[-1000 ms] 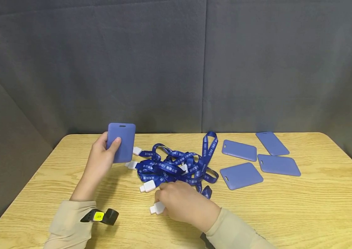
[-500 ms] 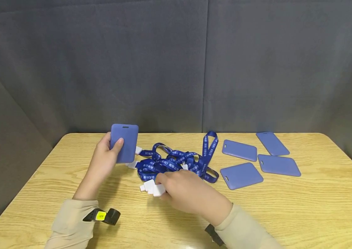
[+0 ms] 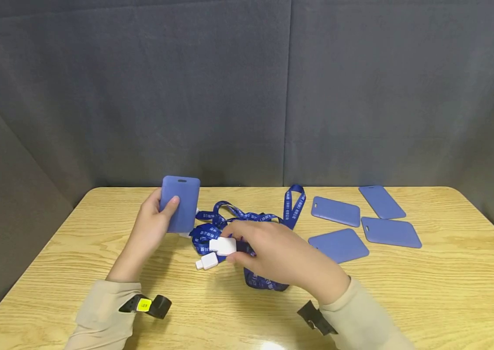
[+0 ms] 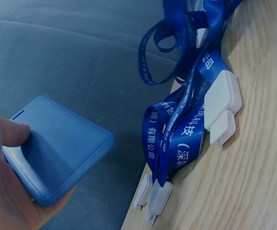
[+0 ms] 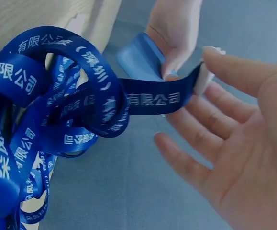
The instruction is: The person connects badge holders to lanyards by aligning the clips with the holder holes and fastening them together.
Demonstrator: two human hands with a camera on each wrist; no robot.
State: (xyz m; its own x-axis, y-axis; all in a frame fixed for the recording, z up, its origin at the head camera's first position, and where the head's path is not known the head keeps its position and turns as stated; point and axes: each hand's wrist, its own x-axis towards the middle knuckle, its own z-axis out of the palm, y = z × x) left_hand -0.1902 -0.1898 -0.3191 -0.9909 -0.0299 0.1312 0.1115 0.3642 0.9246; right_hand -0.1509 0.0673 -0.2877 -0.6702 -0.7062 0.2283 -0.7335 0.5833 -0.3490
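My left hand [image 3: 148, 228] holds a blue badge holder [image 3: 181, 206] upright, thumb across its face and the slotted end up. In the right wrist view that holder looks blurred behind the right hand. Between thumb and fingers, my right hand [image 3: 277, 253] pinches the white plastic clip [image 3: 224, 246] of a blue lanyard. Its printed strap [image 5: 152, 98] runs from the clip back into a tangle of lanyards [image 4: 188, 129], partly hidden beneath the right hand in the head view. Another white clip [image 3: 207, 261] rests on the table just below the pinched one.
Several more blue badge holders [image 3: 338, 245] lie flat on the wooden table [image 3: 404, 291] to the right of the lanyards. One lanyard loop [image 3: 295, 204] reaches toward the back edge. A dark grey curtain [image 3: 247, 97] stands behind the table.
My right hand has lifted the white clip up and away from me, drawing its strap along. The left hand, with the badge holder, has shifted slightly right toward it.
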